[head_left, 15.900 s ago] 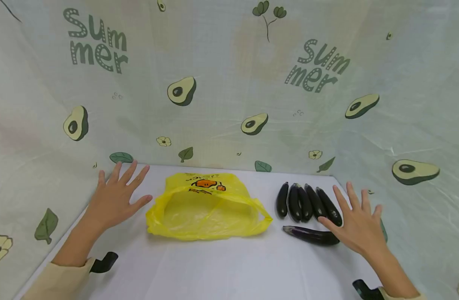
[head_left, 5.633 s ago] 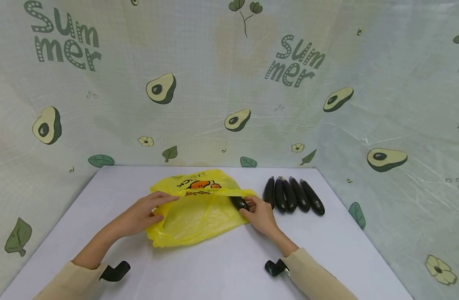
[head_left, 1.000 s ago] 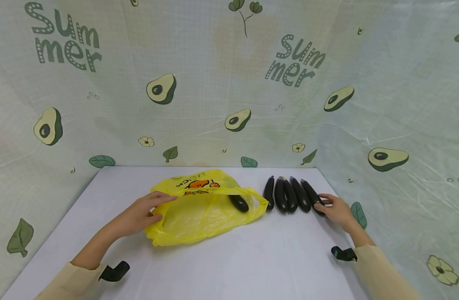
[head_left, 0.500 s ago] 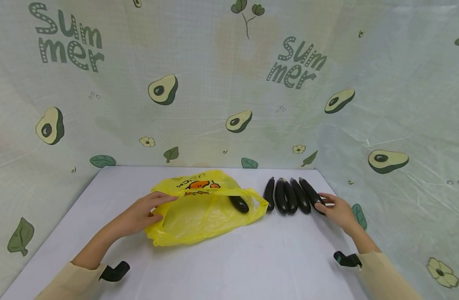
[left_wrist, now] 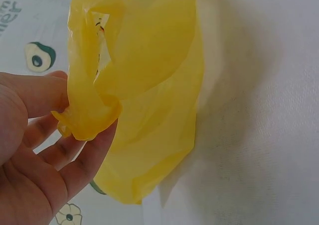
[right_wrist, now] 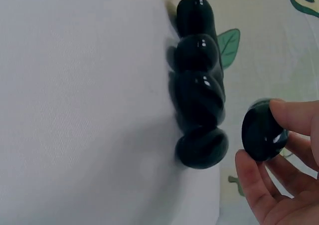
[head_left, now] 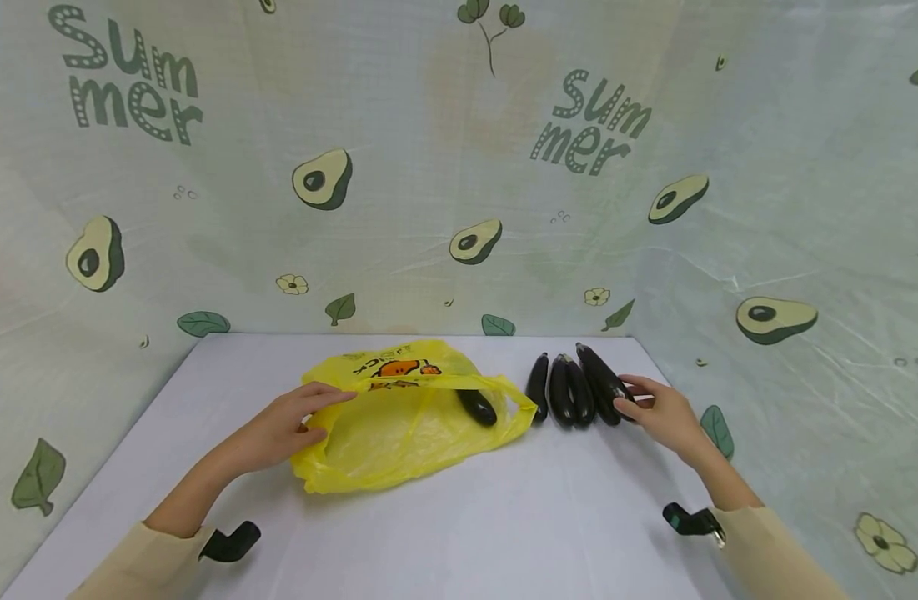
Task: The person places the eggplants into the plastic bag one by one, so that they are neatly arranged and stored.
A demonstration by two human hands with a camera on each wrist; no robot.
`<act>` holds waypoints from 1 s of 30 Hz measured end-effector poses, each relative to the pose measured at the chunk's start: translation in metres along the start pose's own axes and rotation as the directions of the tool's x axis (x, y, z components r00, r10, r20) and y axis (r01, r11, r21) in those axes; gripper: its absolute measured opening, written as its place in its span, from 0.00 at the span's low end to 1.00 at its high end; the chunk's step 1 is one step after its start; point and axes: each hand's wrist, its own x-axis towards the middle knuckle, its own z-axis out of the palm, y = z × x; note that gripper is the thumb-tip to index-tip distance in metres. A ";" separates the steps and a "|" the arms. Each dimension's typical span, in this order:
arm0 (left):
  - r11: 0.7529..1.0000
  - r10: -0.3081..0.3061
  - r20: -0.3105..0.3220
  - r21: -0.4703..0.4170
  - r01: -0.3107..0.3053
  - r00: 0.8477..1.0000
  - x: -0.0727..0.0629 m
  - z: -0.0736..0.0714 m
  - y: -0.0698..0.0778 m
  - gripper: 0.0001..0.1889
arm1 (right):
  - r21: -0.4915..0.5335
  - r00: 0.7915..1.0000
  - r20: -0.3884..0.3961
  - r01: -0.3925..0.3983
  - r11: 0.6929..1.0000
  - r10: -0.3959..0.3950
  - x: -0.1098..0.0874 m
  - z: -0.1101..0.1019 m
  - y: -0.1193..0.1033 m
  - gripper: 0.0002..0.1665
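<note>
A yellow plastic bag (head_left: 383, 442) lies on its side on the table, mouth toward me, with one dark eggplant (head_left: 477, 407) showing inside. My left hand (head_left: 282, 429) holds the bag's left edge; in the left wrist view the gathered yellow film (left_wrist: 94, 117) sits between thumb and fingers. At the right, my right hand (head_left: 664, 417) grips the lower end of another eggplant (head_left: 599, 368). The right wrist view shows this held eggplant (right_wrist: 259, 130) off the table, apart from the row of eggplants (right_wrist: 197, 100), pinched between thumb and fingertips.
Several glossy eggplants (head_left: 560, 392) lie side by side on the white table (head_left: 459, 533), right of the bag's handle loop (head_left: 522, 404). A patterned sheet (head_left: 421, 283) hangs behind the table and along both sides.
An eggplant went into the bag earlier. Since one second ago, my right hand has lifted the rightmost eggplant and brought it leftward over its neighbour. The left hand has stayed on the bag.
</note>
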 end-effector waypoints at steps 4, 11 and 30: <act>1.000 0.013 -0.004 -0.013 -0.013 1.000 -0.001 -0.001 0.001 0.34 | 0.011 0.999 0.010 0.047 0.999 -0.047 -0.004 -0.002 -0.013 0.38; 1.000 0.011 0.001 -0.005 -0.011 1.000 -0.002 -0.002 0.001 0.34 | -0.013 0.997 0.009 0.078 0.997 -0.078 -0.011 -0.001 -0.029 0.36; 1.000 -0.002 -0.009 0.013 0.003 1.000 -0.001 0.002 0.001 0.35 | 0.015 0.992 0.015 0.128 0.992 -0.128 -0.029 0.003 -0.068 0.34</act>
